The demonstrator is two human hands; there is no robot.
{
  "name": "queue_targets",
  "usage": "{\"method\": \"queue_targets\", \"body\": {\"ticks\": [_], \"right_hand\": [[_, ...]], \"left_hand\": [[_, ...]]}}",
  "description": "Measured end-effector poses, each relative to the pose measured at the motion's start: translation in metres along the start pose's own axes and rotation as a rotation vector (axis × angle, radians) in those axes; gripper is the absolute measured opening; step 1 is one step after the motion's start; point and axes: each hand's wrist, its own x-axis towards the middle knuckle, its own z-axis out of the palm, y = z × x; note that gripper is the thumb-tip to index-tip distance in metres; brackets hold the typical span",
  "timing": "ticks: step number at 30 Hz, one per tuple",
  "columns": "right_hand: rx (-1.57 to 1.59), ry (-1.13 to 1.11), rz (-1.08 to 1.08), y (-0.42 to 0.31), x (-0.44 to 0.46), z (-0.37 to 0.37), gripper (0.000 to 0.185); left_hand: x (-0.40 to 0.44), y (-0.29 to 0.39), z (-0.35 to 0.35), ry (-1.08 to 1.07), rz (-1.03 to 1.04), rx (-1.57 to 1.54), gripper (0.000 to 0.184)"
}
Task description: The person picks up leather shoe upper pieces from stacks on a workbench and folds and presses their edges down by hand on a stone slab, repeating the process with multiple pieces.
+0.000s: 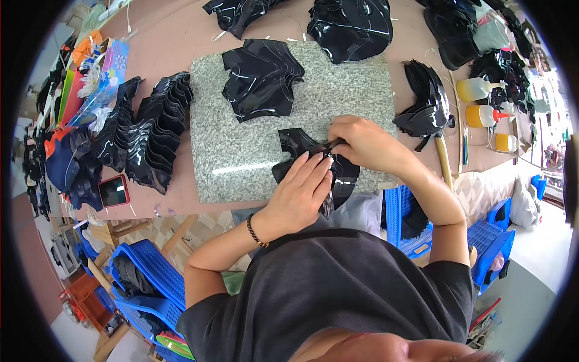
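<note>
A glossy black cut piece (345,180), like patent leather, lies near the front edge of the speckled stone slab (241,145). My left hand (301,188), with a beaded bracelet at the wrist, rests on it with fingers stretched out flat. At the piece's upper edge, my right hand (362,142) is closed, its curled fingers pinching a folded strip of the black material. Some of the piece is hidden under my hands. Farther up the slab is a stack of black glossy pieces (262,78).
More black pieces (154,133) stand in overlapping rows at left, beside a red-edged phone (114,190). At right are black pieces (425,99), a wooden-handled hammer (443,160) and bottles of yellow liquid (479,116). Blue baskets (148,271) sit below the table.
</note>
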Motion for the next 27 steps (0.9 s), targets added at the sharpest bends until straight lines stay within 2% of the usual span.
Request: {"method": "queue_targets", "body": {"ticks": [2,5,7,9,10,13,17,18,20,27], "right_hand": [[-0.012,0.015,0.015,-0.001,0.001,0.003,0.027],[-0.006,0.101,-0.054,-0.004,0.000,0.004,0.035],[0.058,0.117,-0.057,-0.003,0.000,0.003,0.037],[0.104,0.131,-0.066,-0.001,0.000,0.003,0.037],[0.119,0.141,-0.072,0.002,0.000,0.005,0.035],[0.196,0.115,-0.049,0.000,0.003,0.006,0.028],[0.548,0.061,0.181,0.004,0.002,0.013,0.020],[0.605,0.081,0.165,0.003,0.001,0.015,0.019],[0.725,0.125,0.145,0.001,-0.002,0.018,0.018],[0.588,0.192,0.115,-0.014,-0.006,0.015,0.017]], "left_hand": [[0.003,0.002,-0.009,-0.020,-0.004,-0.014,0.057],[0.000,-0.005,-0.033,0.021,-0.002,-0.358,0.056],[-0.006,-0.014,-0.043,0.321,-0.085,-0.386,0.052],[-0.005,-0.025,-0.044,0.512,-0.319,-0.164,0.054],[-0.002,-0.026,-0.051,0.460,-0.400,-0.112,0.059],[-0.001,-0.034,-0.043,0.374,-0.544,-0.237,0.064],[0.011,-0.035,-0.030,0.436,-0.618,-0.809,0.061],[0.013,-0.038,-0.027,0.437,-0.590,-0.850,0.062],[0.014,-0.037,-0.026,0.429,-0.609,-0.913,0.058],[0.019,-0.026,-0.036,0.384,-0.621,-0.872,0.031]]}}
